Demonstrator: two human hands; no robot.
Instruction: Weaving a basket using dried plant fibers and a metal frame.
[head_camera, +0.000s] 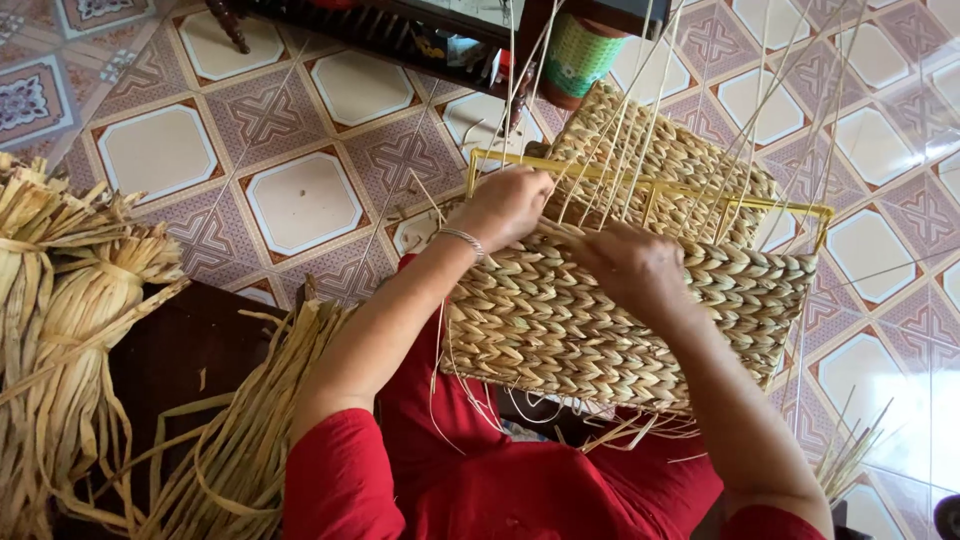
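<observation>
A half-woven straw basket (600, 330) on a yellow wire frame (650, 190) rests on my lap, with braided rows covering its near wall. Thin upright straw stakes (640, 110) rise from its rim. My left hand (505, 205), a silver bangle at its wrist, grips the weaving strand at the top left edge of the near wall. My right hand (632, 268) pinches the weaving strand against the top row near the middle. Red sleeves cover both my upper arms.
Bundles of dried straw (70, 320) lie at the left, and loose long strands (250, 430) spill beside my left arm. A dark wooden furniture piece (400, 30) and a green woven container (578, 55) stand beyond the basket on the patterned tile floor (300, 195).
</observation>
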